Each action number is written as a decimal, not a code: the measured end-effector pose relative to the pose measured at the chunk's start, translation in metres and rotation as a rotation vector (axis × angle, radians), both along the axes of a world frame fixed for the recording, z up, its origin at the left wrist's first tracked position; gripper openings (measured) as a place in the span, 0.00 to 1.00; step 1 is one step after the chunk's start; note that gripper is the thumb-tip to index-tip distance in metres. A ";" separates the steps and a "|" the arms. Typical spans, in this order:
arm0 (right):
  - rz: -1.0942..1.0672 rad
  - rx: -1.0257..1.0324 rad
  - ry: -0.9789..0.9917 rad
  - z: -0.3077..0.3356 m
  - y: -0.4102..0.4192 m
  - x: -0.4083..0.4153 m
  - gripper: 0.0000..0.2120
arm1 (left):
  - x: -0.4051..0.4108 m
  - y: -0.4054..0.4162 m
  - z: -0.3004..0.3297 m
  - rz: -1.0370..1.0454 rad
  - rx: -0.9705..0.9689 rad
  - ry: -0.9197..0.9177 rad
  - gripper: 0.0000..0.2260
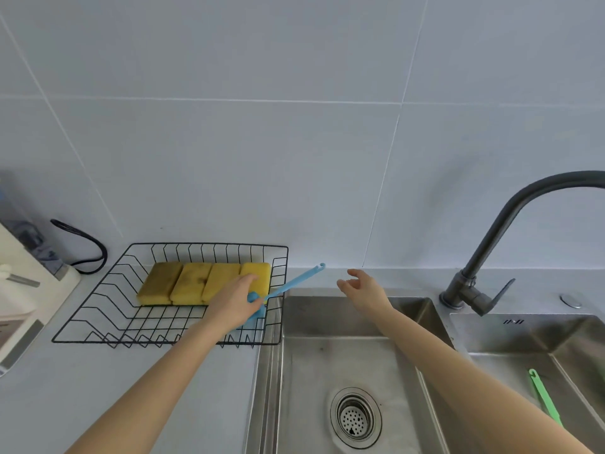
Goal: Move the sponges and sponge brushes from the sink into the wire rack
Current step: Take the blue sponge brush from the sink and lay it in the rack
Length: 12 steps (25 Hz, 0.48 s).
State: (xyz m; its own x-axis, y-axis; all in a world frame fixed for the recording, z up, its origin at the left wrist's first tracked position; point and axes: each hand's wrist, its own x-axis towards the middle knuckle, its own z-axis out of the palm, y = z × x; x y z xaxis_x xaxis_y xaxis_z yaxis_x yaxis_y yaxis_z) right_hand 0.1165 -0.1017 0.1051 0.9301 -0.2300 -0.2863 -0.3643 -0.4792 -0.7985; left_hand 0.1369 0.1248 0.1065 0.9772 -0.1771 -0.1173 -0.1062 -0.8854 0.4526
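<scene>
So the left hand (236,301) is reaching into the black wire rack (98,309) and it's got its fingers wrapped around the blue sponge brush (294,280), gripping it near the head end. The handle sticks out up and to the right of that hand, crossing over the rack's right rim, with the hook end hanging between the two hands. Just past the left hand's fingertips there are four yellow sponges (203,283) lined up side by side in the rack; the rightmost one is basically touching the fingers.

The right hand (361,288) hovers over the back edge of the sink (327,362), fingers loosely spread and holding nothing. The brush's hook end is just to its left, not touching.

A green sponge brush (543,399) lies in the right basin, well below and right of the right hand, next to the forearm.
</scene>
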 end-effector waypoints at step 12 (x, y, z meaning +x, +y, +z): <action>0.234 -0.567 -0.011 0.025 -0.085 -0.075 0.29 | -0.052 -0.090 0.038 -0.260 0.213 -0.017 0.28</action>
